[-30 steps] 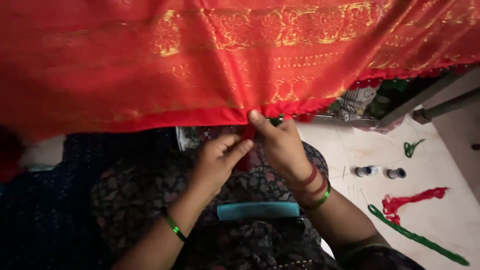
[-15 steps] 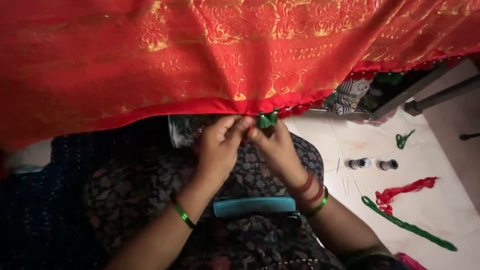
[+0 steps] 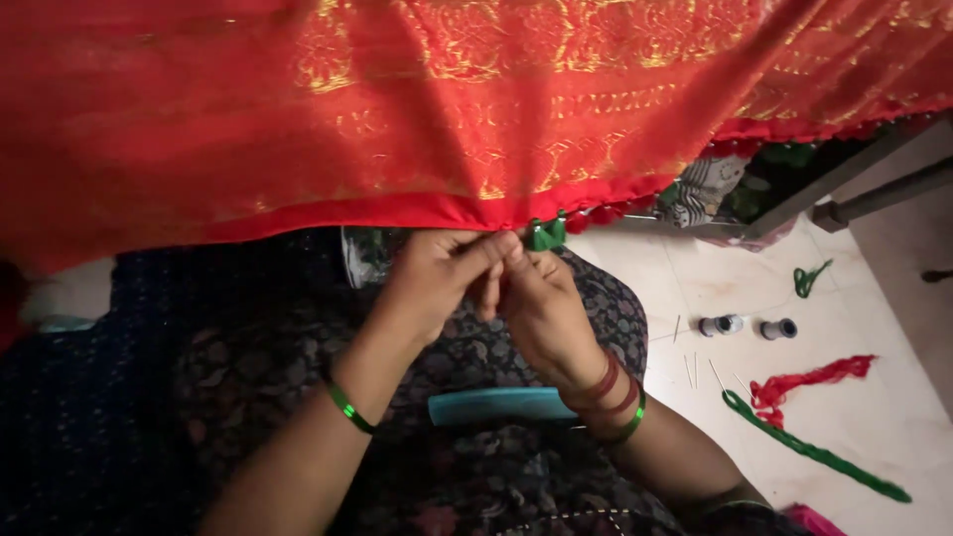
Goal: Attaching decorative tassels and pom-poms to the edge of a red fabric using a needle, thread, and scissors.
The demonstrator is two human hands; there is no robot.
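A red cloth with gold woven patterns (image 3: 447, 109) hangs across the top of the view, its lower hem just above my hands. My left hand (image 3: 437, 278) pinches the hem with its fingertips. My right hand (image 3: 541, 308) meets it from the right, fingers closed at the same spot on the hem. A small green tassel (image 3: 544, 234) hangs from the hem right above my right hand, with red tassels (image 3: 596, 213) further along. Both wrists wear bangles.
A teal comb (image 3: 501, 405) lies on my lap. On the white floor to the right lie two thread spools (image 3: 747, 327), several needles (image 3: 692, 369), a red thread bundle (image 3: 809, 380), a long green thread bundle (image 3: 814, 452) and a small green scrap (image 3: 809, 278).
The cloth's hem has shifted left relative to my hands. My hands have drawn closer together at the hem, and the green tassel now shows above my right hand.
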